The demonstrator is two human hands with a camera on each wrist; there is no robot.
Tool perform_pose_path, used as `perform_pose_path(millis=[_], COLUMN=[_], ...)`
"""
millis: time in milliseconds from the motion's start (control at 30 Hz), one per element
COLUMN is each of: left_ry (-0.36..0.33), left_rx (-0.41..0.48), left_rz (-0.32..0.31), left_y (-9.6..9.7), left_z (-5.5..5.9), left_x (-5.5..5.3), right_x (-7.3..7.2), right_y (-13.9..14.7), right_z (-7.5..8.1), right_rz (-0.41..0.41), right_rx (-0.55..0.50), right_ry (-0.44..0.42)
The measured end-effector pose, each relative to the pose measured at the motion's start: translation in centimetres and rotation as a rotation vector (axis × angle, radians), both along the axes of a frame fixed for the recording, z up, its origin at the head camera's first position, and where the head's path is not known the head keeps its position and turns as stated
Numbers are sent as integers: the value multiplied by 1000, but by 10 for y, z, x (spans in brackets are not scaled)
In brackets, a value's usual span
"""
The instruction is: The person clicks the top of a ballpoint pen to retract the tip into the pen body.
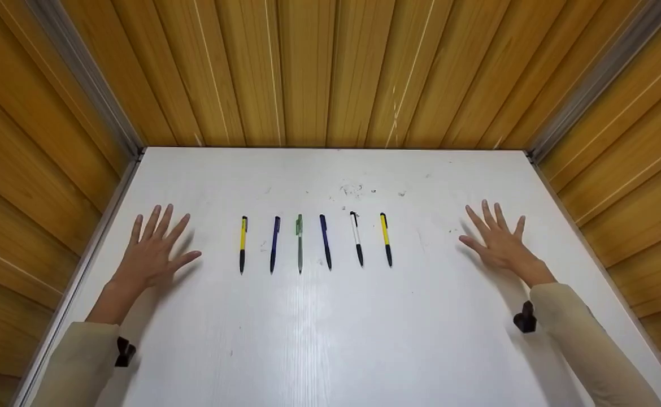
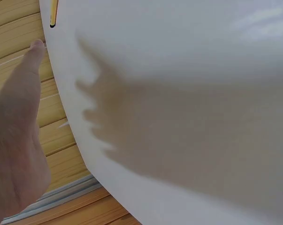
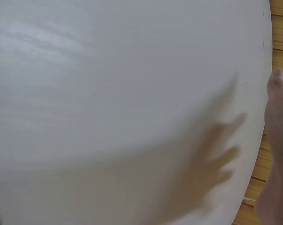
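Several pens stand in a spaced row across the white table, tips toward me. From the left come a yellow and black pen (image 1: 243, 243), a dark blue pen (image 1: 274, 243), a green clear pen (image 1: 300, 240), another dark blue pen (image 1: 325, 240), a white and black pen (image 1: 357, 237) and a second yellow and black pen (image 1: 386, 238). My left hand (image 1: 151, 254) is spread left of the row, its shadow below it. To the right, my right hand (image 1: 498, 243) is spread too. Both hold nothing. Part of a yellow pen (image 2: 53, 14) shows in the left wrist view.
The white table (image 1: 319, 339) bears dark scuff marks (image 1: 352, 190) behind the pens. Wood-patterned panels (image 1: 308, 73) enclose its back and sides, with metal posts at the two back corners. A dark wrist mount (image 1: 525, 317) projects from the right sleeve, another (image 1: 125, 351) from the left.
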State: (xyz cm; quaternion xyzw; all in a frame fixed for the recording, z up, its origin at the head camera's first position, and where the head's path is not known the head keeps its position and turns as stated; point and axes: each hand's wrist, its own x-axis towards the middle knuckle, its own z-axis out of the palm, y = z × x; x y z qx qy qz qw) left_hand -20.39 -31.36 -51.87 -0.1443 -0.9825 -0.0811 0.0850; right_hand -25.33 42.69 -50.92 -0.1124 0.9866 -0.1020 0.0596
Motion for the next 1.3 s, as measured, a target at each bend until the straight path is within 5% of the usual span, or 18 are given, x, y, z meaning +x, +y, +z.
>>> perform_pose_path(millis=[267, 733, 1067, 1300], left_ry=[-71, -89, -60, 5], left_rx=[63, 136, 136, 123], left_rz=[-31, -66, -83, -56], left_y=[16, 43, 61, 82], left_z=[4, 6, 4, 2], left_x=[1, 6, -2, -9], right_x=[1, 3, 7, 12], right_y=[-6, -24, -30, -31], right_z=[0, -3, -1, 1], right_rz=[32, 85, 106, 133], right_rx=[-9, -53, -97, -179], right_ry=[0, 11, 10, 92])
